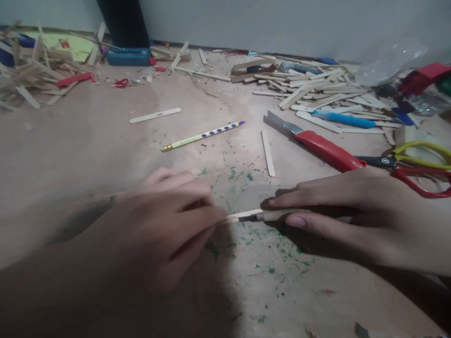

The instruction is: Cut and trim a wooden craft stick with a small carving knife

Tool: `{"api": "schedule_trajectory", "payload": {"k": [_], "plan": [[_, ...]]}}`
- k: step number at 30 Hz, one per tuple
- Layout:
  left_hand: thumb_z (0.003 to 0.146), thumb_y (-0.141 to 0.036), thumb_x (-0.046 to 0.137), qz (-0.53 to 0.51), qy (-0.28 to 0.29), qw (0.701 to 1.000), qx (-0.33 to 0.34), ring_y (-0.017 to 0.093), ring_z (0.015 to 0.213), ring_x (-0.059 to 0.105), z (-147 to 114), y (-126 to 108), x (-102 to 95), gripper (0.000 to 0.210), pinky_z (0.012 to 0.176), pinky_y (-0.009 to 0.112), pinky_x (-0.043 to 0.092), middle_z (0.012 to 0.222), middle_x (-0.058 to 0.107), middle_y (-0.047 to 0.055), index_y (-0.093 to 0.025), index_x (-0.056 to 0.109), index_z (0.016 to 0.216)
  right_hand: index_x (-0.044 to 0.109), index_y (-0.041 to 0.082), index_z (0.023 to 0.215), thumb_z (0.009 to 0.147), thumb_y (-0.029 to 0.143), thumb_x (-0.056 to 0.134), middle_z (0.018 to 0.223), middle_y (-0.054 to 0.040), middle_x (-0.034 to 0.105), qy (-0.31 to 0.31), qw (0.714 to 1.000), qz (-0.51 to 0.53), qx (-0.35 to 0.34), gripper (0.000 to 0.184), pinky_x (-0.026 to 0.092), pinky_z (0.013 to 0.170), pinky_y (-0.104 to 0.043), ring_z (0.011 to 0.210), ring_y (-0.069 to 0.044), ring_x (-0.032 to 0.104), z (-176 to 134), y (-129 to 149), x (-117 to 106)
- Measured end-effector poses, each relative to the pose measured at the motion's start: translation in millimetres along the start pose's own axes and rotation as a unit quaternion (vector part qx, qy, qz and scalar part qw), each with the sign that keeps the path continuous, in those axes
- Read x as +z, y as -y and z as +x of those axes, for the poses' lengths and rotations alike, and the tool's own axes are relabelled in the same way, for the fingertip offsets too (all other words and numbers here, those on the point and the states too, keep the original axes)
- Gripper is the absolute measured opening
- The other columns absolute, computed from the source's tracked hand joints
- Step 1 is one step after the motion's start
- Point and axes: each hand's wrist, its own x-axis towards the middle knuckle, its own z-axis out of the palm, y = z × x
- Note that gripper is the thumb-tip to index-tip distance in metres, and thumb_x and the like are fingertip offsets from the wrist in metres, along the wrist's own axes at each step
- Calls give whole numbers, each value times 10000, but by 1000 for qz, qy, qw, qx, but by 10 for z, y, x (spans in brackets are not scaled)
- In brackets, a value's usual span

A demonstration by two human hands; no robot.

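Observation:
Low over the table, my left hand (183,211) is closed, its fingertips pinching the left end of a pale craft stick (252,213). Motion blurs part of this hand. My right hand (355,216) pinches a slim wooden piece with a dark tip (278,215) between thumb and fingers. That dark tip lies against the craft stick between both hands; its exact kind I cannot make out. Just beyond the hands lie a loose craft stick (268,154) and a yellow pencil with purple dots (207,135).
A red-handled cutter (327,149) and red and yellow scissors (387,162) lie beyond my right hand. Craft sticks are heaped at the back right (320,87) and back left (31,70). A dark post on a blue base (128,57) stands by the wall. Green shavings dot the table (260,291).

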Motion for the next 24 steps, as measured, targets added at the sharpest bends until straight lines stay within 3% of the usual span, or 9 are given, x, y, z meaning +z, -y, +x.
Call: {"api": "schedule_trajectory", "payload": {"k": [6,11,19,24], "plan": [[1230,-109,582,-19,-2,1000,-10,239,1045,851,-50,32,19,391,988,408,606,1229,935,-1,-315,904,1149,979,342,1325,1313,430,746,1230,-18,1013,-20,1000,-14,5,250,771,639,-242,874,-234,978,-40,-31,-10],[1260,-99,542,-32,-2,999,-19,212,1035,852,-54,19,-11,452,980,390,588,1205,937,-22,-323,901,1104,968,360,1310,1303,330,680,1267,-9,1011,-23,998,-54,-18,290,848,810,-305,1024,-281,1010,-20,-4,-14],[1290,-118,508,-66,16,998,-2,192,1056,858,-49,82,-81,473,981,347,584,1211,930,-14,-334,928,1263,944,304,1379,1369,402,615,1341,-32,1007,2,994,-89,-68,344,814,896,-215,1088,-231,1006,31,-3,29],[1307,-143,518,-82,6,997,13,180,1013,851,-26,130,-38,460,973,328,593,1141,925,-20,-340,931,1263,949,389,1364,1354,456,653,1316,36,1007,-27,996,-74,-38,303,800,837,-186,1058,-218,1006,-11,-36,35]]}}
